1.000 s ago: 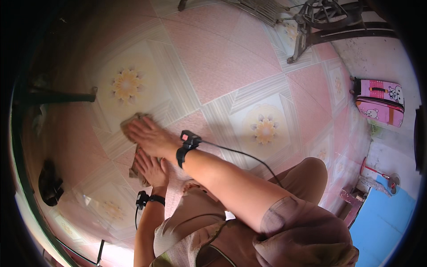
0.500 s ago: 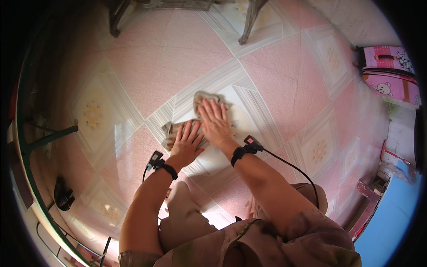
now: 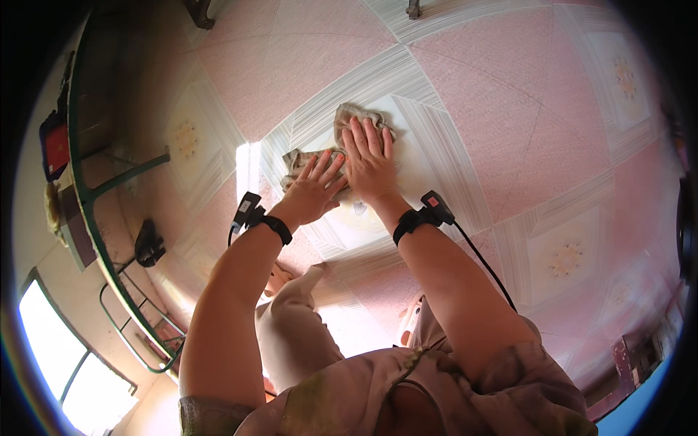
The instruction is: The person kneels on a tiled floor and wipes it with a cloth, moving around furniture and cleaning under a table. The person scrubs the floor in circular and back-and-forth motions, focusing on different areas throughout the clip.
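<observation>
A crumpled grey-brown rag (image 3: pixel 350 114) lies on the tiled floor, its folds showing past the fingertips of both hands. Flat on its left part rests my left hand (image 3: pixel 311 193), fingers stretched and spread. My right hand (image 3: pixel 371 166) presses on the upper right part, a little farther forward, with its fingers straight and slightly apart. The two hands nearly touch at the middle. Whether the cloth is one piece or two I cannot tell, since the hands cover its centre. Each wrist wears a black strap with a small box.
Pink and white patterned tiles (image 3: pixel 480 109) surround the rag. On the left stands a green metal frame (image 3: pixel 131 174) with a dark object (image 3: pixel 149 243) beside it. Furniture feet (image 3: pixel 413 9) show at the far edge. A reddish-brown piece of furniture (image 3: pixel 622 367) is at the lower right.
My view has shifted, so a bright window now shows at lower left and the pink bag on the right is gone from view. Both hands stay flat on the rag.
</observation>
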### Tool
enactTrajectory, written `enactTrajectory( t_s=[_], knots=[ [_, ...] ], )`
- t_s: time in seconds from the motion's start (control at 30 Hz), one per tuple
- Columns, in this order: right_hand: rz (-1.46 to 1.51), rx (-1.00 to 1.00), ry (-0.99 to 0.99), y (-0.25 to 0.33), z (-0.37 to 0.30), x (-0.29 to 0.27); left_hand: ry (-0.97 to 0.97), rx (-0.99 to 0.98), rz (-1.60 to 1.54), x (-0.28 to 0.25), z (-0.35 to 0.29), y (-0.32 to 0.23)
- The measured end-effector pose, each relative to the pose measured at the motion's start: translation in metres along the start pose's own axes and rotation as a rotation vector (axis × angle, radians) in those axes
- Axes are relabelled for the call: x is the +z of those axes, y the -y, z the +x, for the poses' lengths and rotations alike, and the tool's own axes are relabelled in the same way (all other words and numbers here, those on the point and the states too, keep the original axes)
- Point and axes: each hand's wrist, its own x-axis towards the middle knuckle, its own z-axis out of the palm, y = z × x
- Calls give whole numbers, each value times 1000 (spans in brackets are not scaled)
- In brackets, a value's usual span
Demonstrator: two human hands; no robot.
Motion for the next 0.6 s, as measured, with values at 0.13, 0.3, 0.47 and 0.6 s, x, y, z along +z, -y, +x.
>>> enactTrajectory(
  t_s=[0.13,0.3,0.47,0.6],
  knots=[
    [-99,-9,-121,0,2,3,-42,53,80,-23,0,6],
    [-66,-11,-118,10,-13,6,63,-4,76,-24,-15,-16],
    [-83,-14,-181,0,-16,0,68,-55,238,-37,-9,-32],
    [-47,-45,-239,4,-14,4,26,-54,210,-32,-12,-33]
  ],
)
